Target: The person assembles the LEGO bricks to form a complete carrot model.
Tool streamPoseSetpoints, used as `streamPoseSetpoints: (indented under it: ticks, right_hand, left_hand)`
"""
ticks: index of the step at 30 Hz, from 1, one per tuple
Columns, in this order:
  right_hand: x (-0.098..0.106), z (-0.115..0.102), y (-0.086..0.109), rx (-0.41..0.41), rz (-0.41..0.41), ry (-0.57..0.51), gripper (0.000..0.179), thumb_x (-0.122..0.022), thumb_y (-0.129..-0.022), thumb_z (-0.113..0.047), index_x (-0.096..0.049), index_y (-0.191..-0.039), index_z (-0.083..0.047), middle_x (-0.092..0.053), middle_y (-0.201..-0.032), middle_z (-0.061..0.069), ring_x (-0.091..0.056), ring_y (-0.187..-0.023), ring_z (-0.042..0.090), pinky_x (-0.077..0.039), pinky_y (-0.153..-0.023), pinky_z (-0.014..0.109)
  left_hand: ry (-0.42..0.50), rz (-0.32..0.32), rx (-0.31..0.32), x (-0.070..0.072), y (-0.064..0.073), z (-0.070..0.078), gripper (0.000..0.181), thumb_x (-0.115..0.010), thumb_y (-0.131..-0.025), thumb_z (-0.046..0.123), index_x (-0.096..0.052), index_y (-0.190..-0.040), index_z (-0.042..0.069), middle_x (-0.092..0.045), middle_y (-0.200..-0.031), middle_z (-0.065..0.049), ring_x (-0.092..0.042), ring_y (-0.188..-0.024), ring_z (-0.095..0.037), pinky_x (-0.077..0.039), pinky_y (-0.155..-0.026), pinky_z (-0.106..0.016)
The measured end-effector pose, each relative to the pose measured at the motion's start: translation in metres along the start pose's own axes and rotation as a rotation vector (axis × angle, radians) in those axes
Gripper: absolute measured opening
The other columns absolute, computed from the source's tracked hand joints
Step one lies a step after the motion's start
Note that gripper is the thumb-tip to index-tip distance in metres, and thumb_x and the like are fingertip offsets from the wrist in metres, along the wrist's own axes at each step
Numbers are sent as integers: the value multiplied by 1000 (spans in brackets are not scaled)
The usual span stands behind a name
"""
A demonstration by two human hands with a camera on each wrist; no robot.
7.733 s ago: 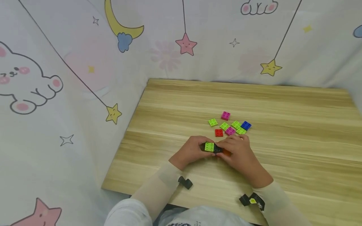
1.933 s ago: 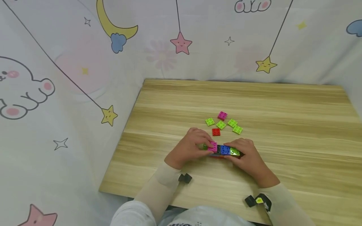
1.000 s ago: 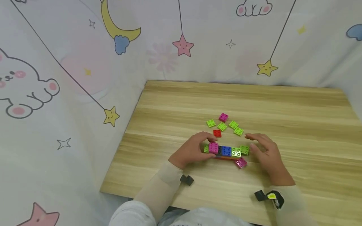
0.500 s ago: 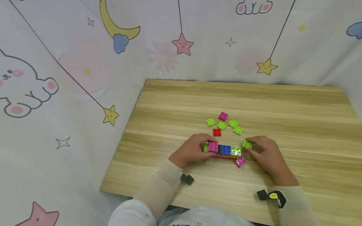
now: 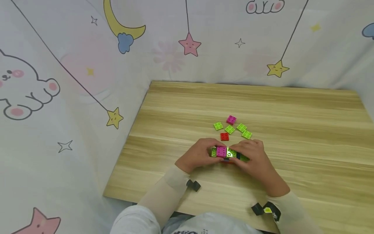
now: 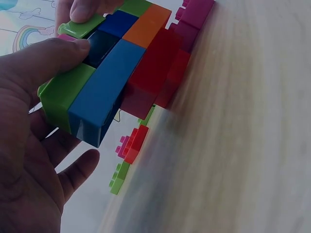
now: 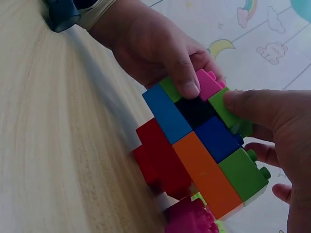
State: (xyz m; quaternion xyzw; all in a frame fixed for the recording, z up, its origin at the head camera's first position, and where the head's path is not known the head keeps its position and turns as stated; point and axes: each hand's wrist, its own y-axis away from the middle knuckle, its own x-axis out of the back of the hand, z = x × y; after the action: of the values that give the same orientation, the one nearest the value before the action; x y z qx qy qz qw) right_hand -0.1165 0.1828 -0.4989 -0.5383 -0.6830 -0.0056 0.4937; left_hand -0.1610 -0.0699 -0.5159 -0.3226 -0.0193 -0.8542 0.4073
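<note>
A stack of toy building bricks stands on the table, lifted into view by both wrist cameras: red bricks (image 7: pixel 163 158) at the base, light-blue (image 6: pixel 104 90) and orange (image 7: pixel 206 174) bricks above. Over those runs a row of green, black, dark-blue (image 7: pixel 218 138) and green bricks. My left hand (image 5: pixel 198 152) grips the stack's left end, its thumb against the black and green bricks. A pink brick (image 5: pixel 221 151) sits on top. Beside it my right hand (image 5: pixel 251 157) pinches a lime-green brick (image 7: pixel 223 108) at the top, partly covering the stack's right end in the head view.
Behind the hands lie loose bricks: a magenta one (image 5: pixel 231 120), a red one (image 5: pixel 224 136) and several flat lime-green ones (image 5: pixel 218 125). Another magenta brick (image 7: pixel 192 216) lies by the stack's right end. A patterned cloth wall (image 5: pixel 222 61) borders the table's back and left.
Half a second ago my right hand held the lime-green brick right of the stack; it has moved left, bringing it beside the pink brick on top. My left hand keeps its grip.
</note>
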Motion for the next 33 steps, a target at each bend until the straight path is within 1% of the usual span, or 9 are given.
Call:
streamPoseSetpoints:
  ticks: [8,14,19,22,24,28,30,31,33]
  right_hand:
    - [1,0,-7,53,-28,7,37,-94,-73,-16,-81,-107,-10,-77,-103,-1,-67,-100,23,-33,-90,50]
    - [3,-1,-12,110,-57,29,38,-94,-71,-13,-80,-105,-5,-75,-103,1,-67,-98,24,-32,-89,54]
    - [3,-2,-9,79,-79,81,39,-94,-72,-20,-81,-107,-9,-76,-103,0,-68,-98,23,-33,-91,56]
    - [3,4,-7,37,-112,76,38,-92,-77,-27,-80,-110,-14,-77,-106,-3,-66,-102,22,-33,-93,54]
    - [6,11,-8,-13,-120,18,34,-88,-82,-26,-80,-112,-14,-77,-108,-1,-65,-105,25,-33,-94,54]
    - [15,42,-16,-229,-79,-103,26,-76,-96,-22,-77,-119,-10,-74,-119,7,-61,-117,31,-39,-102,57]
    - [17,60,-22,-337,-67,-116,29,-70,-101,-23,-73,-125,-9,-71,-126,11,-58,-123,33,-40,-106,59]
    - [17,69,-25,-380,-86,-99,33,-68,-102,-26,-70,-131,-10,-68,-132,11,-55,-128,34,-39,-107,61]
    - [17,83,-31,-408,-158,-47,44,-68,-102,-31,-62,-142,-11,-61,-143,12,-48,-136,38,-32,-112,64]
  left_hand:
    - [35,6,14,2,1,1,36,-87,-87,18,-75,-120,15,-74,-118,9,-64,-105,-2,-51,-97,-25]
    - [36,4,-6,3,-1,-2,36,-86,-88,21,-75,-121,16,-74,-117,9,-64,-105,-2,-53,-93,-23]
    - [10,-1,-3,-1,1,-6,37,-87,-87,24,-76,-122,17,-73,-116,9,-63,-104,-1,-53,-92,-22]
    - [2,-8,22,-1,2,-7,37,-87,-87,26,-76,-122,18,-73,-117,9,-63,-105,-1,-52,-93,-22]
    - [6,-12,42,0,3,-5,38,-87,-87,26,-75,-122,18,-73,-117,9,-63,-105,-1,-52,-94,-22]
    - [-11,-12,60,3,2,-3,38,-87,-87,27,-75,-122,20,-73,-117,10,-63,-105,-1,-52,-94,-23]
    - [-30,-14,54,3,1,-2,38,-87,-87,27,-75,-123,20,-72,-117,11,-62,-106,-1,-51,-94,-22]
    - [-39,-20,51,3,1,-2,38,-86,-88,28,-75,-123,20,-72,-117,11,-62,-106,-1,-51,-95,-22]
    - [-52,-35,40,2,1,-3,39,-86,-88,29,-74,-124,20,-72,-117,12,-62,-106,0,-50,-96,-21]
